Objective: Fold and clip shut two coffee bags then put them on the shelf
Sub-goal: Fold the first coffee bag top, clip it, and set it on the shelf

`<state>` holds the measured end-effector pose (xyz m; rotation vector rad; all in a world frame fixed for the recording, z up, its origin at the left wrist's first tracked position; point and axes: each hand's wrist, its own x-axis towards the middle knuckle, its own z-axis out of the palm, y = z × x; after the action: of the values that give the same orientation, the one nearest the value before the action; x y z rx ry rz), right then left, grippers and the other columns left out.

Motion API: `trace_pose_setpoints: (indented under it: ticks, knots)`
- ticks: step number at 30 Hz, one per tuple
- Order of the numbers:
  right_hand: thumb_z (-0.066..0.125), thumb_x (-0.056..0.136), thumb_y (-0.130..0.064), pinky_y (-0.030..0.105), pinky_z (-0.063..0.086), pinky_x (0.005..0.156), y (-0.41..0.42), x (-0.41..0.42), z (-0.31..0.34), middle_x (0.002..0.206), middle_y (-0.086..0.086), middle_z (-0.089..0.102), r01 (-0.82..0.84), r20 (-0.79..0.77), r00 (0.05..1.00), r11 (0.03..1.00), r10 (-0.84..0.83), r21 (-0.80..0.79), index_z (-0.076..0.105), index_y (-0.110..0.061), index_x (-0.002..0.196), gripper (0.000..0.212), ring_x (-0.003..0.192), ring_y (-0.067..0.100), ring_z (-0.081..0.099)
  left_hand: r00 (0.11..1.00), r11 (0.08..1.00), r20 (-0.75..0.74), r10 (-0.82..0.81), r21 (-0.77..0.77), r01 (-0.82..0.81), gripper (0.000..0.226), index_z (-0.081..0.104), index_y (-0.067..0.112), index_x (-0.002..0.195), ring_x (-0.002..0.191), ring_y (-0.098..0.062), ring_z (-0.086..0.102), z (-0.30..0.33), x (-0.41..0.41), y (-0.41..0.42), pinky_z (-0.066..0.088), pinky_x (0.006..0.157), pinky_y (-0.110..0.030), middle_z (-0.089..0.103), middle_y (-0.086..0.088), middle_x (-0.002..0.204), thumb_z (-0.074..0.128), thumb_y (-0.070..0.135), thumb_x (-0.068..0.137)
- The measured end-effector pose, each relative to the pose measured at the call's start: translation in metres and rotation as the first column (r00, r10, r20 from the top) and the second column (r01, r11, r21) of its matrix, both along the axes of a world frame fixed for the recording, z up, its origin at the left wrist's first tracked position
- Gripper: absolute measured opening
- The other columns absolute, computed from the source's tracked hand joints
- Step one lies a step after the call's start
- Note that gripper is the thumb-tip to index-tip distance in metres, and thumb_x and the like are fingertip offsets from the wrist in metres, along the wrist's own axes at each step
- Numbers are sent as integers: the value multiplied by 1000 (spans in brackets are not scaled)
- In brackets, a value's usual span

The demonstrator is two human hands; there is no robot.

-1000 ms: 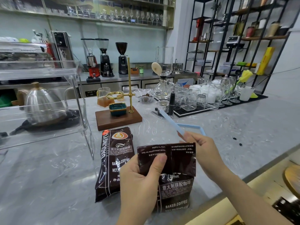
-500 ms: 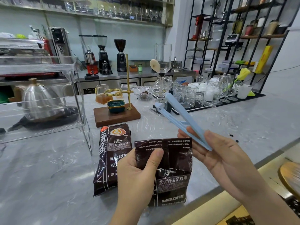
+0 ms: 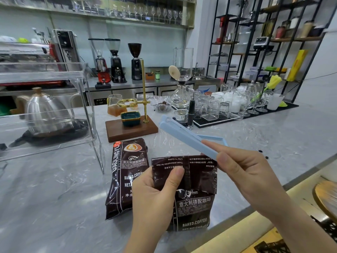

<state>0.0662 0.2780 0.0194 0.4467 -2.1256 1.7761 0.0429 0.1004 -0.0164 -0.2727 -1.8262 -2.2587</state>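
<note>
Two dark brown coffee bags are on the grey marble counter. The near bag (image 3: 198,181) stands upright with its top folded down; my left hand (image 3: 155,198) pinches the fold with the thumb in front. The other bag (image 3: 125,172) lies flat just to its left, untouched. My right hand (image 3: 244,172) holds a long light-blue bag clip (image 3: 184,136) by its near end, above the fold's right corner, pointing away to the upper left. A second blue clip (image 3: 217,138) lies on the counter behind it, mostly hidden.
A clear acrylic shelf (image 3: 87,110) stands at the left over a steel kettle (image 3: 43,110). A wooden pour-over stand (image 3: 131,128) sits behind the bags. A tray of glasses (image 3: 224,108) is at the back right. The counter's front edge (image 3: 269,201) runs close on the right.
My right hand lifted the blue clip off the counter, first holding it open, and now holds it with the arms together above the folded top. The left hand kept its pinch.
</note>
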Motion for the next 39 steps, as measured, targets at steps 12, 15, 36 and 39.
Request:
trace_pose_setpoints:
  ticks: [12,15,36,39]
  knots:
    - [56,83,-12,5,46,80,5,-5,1,112,-26,71,-44,-34,998,989,50,138,65,-18,116,35,103,-9,65,999,999,-13,-35,-34,34,22,75,13,77,65,-16,74,-1,-2,-3,61,62,-36,79,-11,75,73,33,69]
    - [57,84,-14,4,44,81,4,-5,1,117,-29,67,-48,-30,998,983,54,177,61,-22,122,39,104,-12,62,999,999,-35,-37,-30,35,20,75,10,74,63,-11,74,-1,-1,-3,61,57,-26,80,-7,72,73,29,71]
    - [58,87,-25,18,52,83,5,-5,18,111,-18,72,-62,60,997,920,42,388,68,-30,118,32,102,10,67,993,997,-89,-72,17,73,13,76,22,82,73,0,76,0,0,-1,55,64,-11,81,13,77,71,25,70]
    - [58,86,-25,10,50,80,3,-6,19,109,-21,72,-70,59,997,921,51,384,68,-30,116,32,101,4,67,991,996,-98,-89,21,92,14,77,20,83,74,-2,76,-1,0,-2,55,64,-12,82,9,78,71,25,71]
